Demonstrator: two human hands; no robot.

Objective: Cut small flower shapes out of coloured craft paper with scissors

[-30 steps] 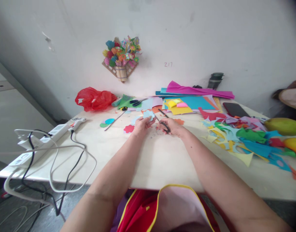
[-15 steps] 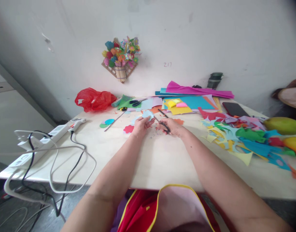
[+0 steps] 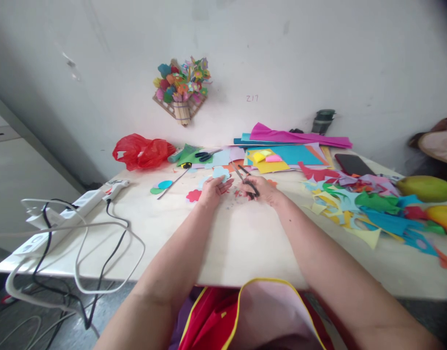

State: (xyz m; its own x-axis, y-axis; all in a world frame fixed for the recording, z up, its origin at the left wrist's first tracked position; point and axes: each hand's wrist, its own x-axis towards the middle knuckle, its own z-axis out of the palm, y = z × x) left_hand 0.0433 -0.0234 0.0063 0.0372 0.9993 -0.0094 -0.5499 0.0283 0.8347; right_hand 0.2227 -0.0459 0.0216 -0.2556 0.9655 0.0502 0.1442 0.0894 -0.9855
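1. The light blue, flower-shaped paper [image 3: 221, 172] is one plain colour.
2. The long metal scissors [image 3: 251, 187] are grey with black handles.
3. The crumpled, red plastic bag [image 3: 141, 152] is bright.
4. The small, pointy paper scraps [image 3: 378, 201] are yellow, green, blue, red, pink and orange.
5. The loose, red cloth [image 3: 212, 321] has a yellow edge.
6. The flat bench [image 3: 252, 243] is creamy white.

A pale wall [image 3: 281, 63] rises behind the table [image 3: 252, 243].
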